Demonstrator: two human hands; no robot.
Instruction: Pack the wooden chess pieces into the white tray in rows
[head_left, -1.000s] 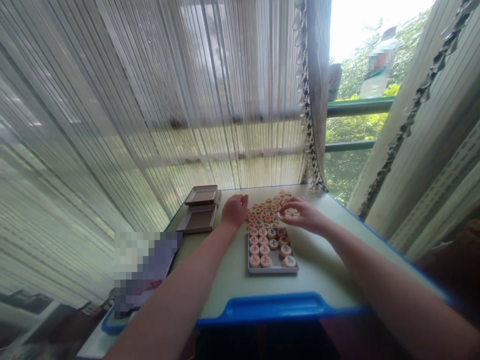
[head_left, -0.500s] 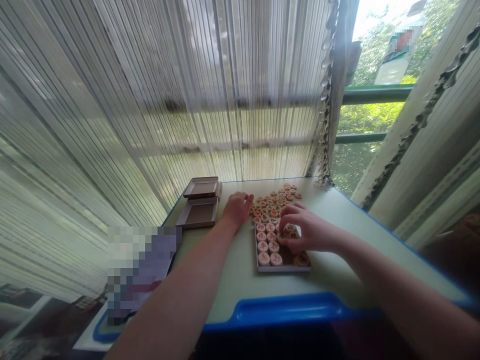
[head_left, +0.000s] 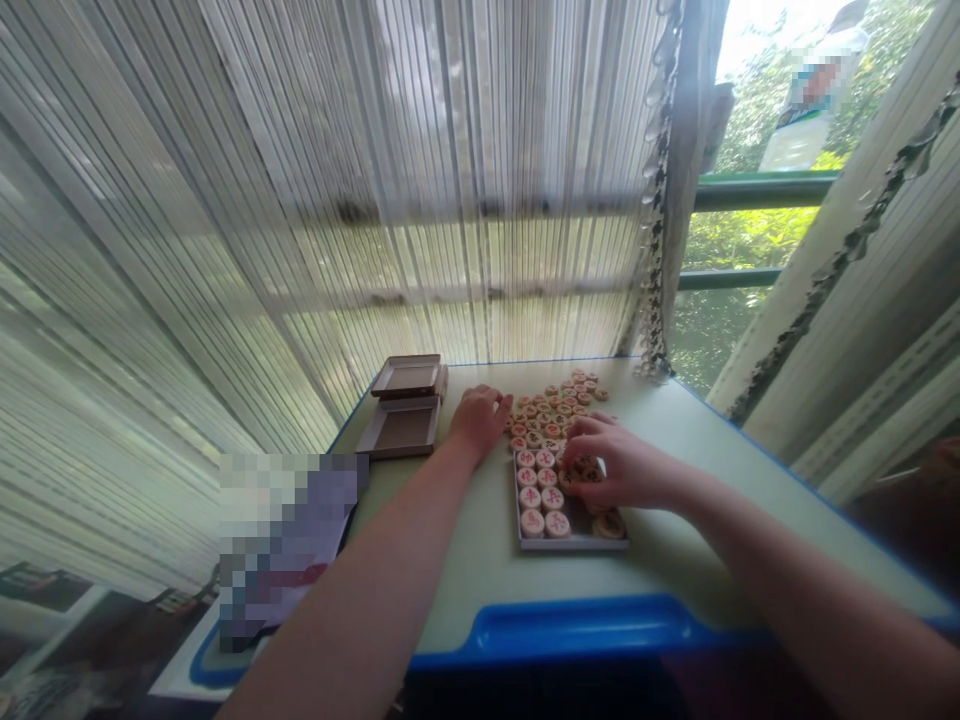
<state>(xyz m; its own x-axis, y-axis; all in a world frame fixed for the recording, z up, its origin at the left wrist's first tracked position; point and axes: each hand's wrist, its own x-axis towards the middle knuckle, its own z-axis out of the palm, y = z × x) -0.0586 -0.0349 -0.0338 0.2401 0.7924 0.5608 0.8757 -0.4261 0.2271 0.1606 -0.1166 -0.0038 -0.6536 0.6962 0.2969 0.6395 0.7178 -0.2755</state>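
Observation:
Round wooden Chinese chess pieces [head_left: 552, 431] with red or dark characters lie in a loose pile on the pale green table. In front of them is a shallow box tray [head_left: 574, 544], with red-marked pieces [head_left: 552, 498] in two columns at its left. My right hand [head_left: 611, 462] is over the tray's right part, thumb and fingers closed around a Chinese chess piece [head_left: 569, 479] at tray level; the fingers partly cover other dark-marked pieces. At the pile's left edge rests my left hand [head_left: 480, 415], fingers loosely apart and touching or almost touching the nearest pieces.
Two shallow brown boxes [head_left: 400, 427] stand at the table's back left. A pixelated purple item [head_left: 304, 545] lies at the left edge. The table's front has a blue moulded rim [head_left: 585, 622]. Striped sheer curtains [head_left: 450, 200] hang behind; a bottle [head_left: 810, 100] stands on the window rail.
The view has shifted slightly, moving everything a little to the right in the picture. My right hand stays over the tray with its fingers at the same piece; my left hand remains beside the pile.

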